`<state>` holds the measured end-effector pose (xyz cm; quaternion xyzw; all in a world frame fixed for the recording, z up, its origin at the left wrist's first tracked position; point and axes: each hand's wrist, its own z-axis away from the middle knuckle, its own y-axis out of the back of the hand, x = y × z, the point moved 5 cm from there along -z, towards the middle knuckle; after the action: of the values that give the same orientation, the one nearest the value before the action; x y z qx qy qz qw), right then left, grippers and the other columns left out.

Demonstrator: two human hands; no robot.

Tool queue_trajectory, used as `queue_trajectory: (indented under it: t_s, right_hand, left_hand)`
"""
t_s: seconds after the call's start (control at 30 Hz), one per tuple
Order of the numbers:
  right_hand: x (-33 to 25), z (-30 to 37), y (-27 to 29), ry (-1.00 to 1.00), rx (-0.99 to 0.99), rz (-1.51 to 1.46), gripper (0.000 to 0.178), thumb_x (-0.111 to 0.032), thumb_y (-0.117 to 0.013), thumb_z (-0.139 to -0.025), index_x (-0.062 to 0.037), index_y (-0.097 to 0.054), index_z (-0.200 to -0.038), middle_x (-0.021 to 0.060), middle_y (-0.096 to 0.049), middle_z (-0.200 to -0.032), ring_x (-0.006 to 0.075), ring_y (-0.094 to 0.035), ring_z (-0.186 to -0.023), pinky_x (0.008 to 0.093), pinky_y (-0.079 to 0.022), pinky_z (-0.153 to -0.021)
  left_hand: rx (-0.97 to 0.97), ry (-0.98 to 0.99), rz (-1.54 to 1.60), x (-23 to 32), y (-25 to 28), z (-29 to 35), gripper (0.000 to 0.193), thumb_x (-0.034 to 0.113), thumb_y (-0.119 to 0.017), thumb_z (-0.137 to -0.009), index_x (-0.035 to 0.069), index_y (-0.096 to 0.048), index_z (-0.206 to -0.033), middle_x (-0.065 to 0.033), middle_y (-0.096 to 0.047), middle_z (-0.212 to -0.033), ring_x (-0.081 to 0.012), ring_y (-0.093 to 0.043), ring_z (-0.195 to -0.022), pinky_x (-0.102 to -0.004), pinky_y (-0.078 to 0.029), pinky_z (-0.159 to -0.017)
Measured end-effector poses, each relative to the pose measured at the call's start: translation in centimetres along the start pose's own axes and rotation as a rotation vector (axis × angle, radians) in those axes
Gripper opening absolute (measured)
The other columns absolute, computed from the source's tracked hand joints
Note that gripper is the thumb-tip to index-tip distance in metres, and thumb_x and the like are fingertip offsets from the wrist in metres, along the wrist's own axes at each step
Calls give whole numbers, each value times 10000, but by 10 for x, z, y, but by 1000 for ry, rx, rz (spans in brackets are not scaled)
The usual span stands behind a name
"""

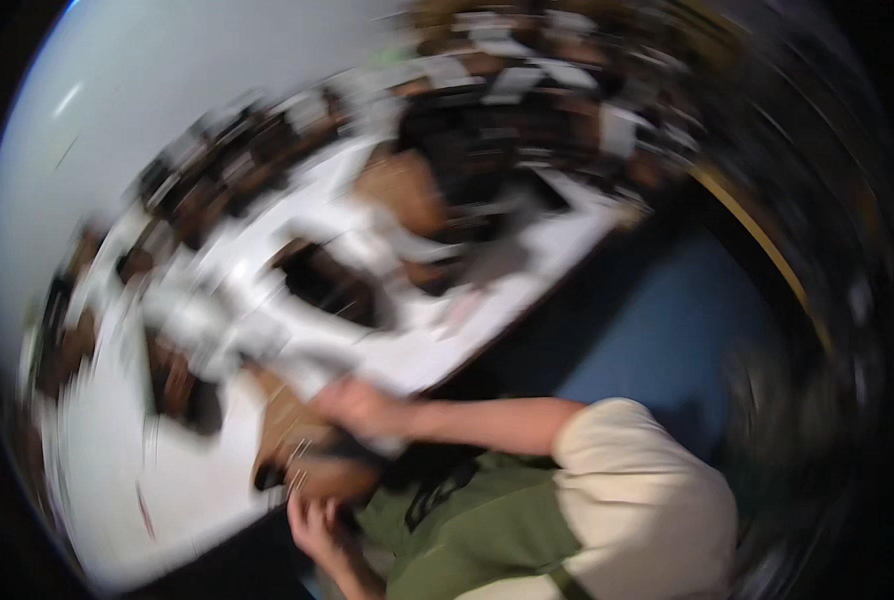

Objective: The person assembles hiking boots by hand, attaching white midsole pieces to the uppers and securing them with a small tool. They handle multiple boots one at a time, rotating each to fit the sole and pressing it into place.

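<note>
A brown object with dark parts (312, 460) is at the table's near edge, close to my body; blur hides its exact kind. My left hand (319, 528) has its fingers curled at the object's lower end, seemingly gripping it. Against its upper right side lies my right hand (362, 408), the forearm reaching across from the right. Motion smears the right fingers, so their grip does not show.
A long white table (207, 500) runs from lower left to upper right. On it are a dark item (327, 285), a tan-brown item (402, 190) and several blurred dark and brown things farther back. Blue floor (657, 320) lies to the right.
</note>
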<state>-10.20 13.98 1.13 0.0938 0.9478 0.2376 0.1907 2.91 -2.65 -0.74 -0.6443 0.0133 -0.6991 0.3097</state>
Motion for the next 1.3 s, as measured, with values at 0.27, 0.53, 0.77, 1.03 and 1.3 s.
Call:
queue_trajectory:
  t_s: [0.27,0.53,0.77,1.03,1.3]
  right_hand:
    - [20,-36,-7,-554,2,-205,321,-323,-679,-789,-70,-617,-978,187,-623,-993,339,-647,-845,432,-499,-634]
    - [-27,9,-13,-240,544,390,366,-279,-682,-787,-111,-611,-1105,128,-614,-1054,300,-635,-850,428,-518,-631]
    - [-66,-2,45,-389,286,-1,115,-37,-580,-832,29,-491,-864,145,-500,-887,334,-600,-708,409,-489,-601]
    - [-58,-23,26,-498,204,-2,89,-2,-551,-826,-20,-570,-911,140,-551,-865,348,-613,-765,406,-520,-644]
    - [-35,-41,21,-620,127,-354,93,-68,-535,-929,13,-565,-961,111,-549,-793,239,-571,-665,322,-457,-613]
  left_hand:
    - [-184,-286,-271,-5,-128,7,454,56,-566,-886,-46,-469,-1318,-146,-604,-1095,-209,-618,-910,-312,-537,-767]
    - [-279,-345,-346,0,-144,32,490,100,-595,-891,-47,-457,-1338,-156,-598,-1120,-197,-602,-922,-321,-523,-791]
    - [-175,-432,-316,25,-119,18,534,147,-625,-896,-48,-445,-1359,-167,-591,-1146,-184,-584,-935,-330,-508,-815]
    - [2,-491,-158,23,-28,7,387,112,-585,-925,-27,-480,-1271,-120,-571,-1199,-212,-570,-1025,-347,-498,-887]
    - [135,-551,70,35,-36,12,438,95,-654,-904,-27,-466,-1279,-103,-569,-1190,-181,-558,-1054,-331,-441,-952]
